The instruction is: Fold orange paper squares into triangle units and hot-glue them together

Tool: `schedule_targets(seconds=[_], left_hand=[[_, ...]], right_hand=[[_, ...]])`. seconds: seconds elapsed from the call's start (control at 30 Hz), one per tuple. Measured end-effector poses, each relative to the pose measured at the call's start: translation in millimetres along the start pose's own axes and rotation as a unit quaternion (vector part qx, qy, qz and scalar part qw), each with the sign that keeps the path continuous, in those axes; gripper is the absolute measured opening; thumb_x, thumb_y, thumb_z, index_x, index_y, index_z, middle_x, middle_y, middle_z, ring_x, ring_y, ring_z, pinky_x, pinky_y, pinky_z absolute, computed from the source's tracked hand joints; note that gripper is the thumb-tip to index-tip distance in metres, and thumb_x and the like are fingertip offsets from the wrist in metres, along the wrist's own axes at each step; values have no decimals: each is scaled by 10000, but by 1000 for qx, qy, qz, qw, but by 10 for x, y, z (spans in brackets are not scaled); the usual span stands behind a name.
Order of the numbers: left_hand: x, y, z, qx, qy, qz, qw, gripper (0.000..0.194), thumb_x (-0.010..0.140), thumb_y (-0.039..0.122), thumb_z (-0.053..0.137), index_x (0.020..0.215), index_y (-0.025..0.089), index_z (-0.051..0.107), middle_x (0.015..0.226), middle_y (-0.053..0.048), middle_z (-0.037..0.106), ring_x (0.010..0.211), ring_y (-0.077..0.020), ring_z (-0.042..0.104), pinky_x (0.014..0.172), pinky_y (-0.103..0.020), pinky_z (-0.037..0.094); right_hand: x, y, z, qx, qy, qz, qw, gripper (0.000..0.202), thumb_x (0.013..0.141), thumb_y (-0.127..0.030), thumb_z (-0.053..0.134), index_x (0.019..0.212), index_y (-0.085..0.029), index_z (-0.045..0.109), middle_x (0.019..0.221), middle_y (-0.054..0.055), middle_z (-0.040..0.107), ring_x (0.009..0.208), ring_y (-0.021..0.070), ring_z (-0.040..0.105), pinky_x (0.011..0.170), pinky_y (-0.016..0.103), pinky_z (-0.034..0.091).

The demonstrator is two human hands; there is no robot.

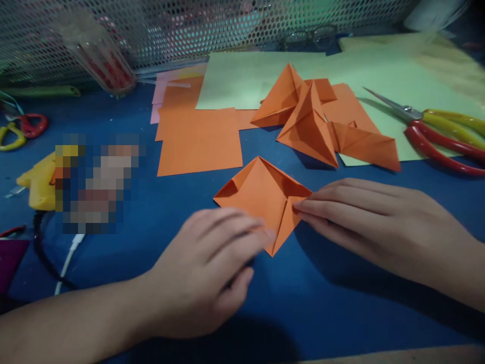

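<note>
The grip of the right hand (379, 227) is narrow, its fingertips holding the right corner of the folded orange paper (261, 194), which lies on the blue tabletop (322, 308) between the two hands. The left hand (215, 263), fingers half curled and blurred, overlaps the lower left edge; whether it grasps the paper cannot be told. Behind: folded orange pieces (308, 121); to their right, scissors (428, 124) with red and yellow handles.

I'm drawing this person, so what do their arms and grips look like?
The left grip and right grip are bare hands with slim fingers. No gloves, rings, watch or bracelet show. The left forearm is bare too; no sleeve is in view.
</note>
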State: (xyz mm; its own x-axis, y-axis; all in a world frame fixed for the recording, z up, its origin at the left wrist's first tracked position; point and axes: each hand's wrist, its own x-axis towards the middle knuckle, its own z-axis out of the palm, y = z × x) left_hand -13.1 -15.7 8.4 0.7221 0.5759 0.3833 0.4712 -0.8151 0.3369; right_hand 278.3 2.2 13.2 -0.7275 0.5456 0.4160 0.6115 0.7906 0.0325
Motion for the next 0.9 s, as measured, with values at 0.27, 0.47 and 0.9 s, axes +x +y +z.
schedule_targets(seconds=[0.27,0.47,0.9], left_hand=[[46,-211,2,32,-1,-122,992,347,1053,254,532,1393,185,529,1318,-107,667,1230,-269,628,1057,-414,538],[26,-180,25,32,-47,-105,993,376,1094,272,480,1457,184,524,1322,-124,613,1222,-285,580,1043,-439,521],[158,-401,-150,80,-65,-78,992,528,1010,26,319,1469,122,561,1263,-112,713,1163,-235,682,1020,-358,575]], right_hand=[[2,-46,81,90,-11,-22,996,284,1133,-378,473,1148,-177,673,962,71,724,816,182,682,731,310,565],[-11,-69,95,123,-28,-27,992,249,1139,-326,462,1180,-184,662,1030,61,741,896,168,703,834,302,569],[33,-153,84,121,-51,2,991,456,1160,-389,340,1215,-155,728,1006,120,719,881,202,697,752,337,586]])
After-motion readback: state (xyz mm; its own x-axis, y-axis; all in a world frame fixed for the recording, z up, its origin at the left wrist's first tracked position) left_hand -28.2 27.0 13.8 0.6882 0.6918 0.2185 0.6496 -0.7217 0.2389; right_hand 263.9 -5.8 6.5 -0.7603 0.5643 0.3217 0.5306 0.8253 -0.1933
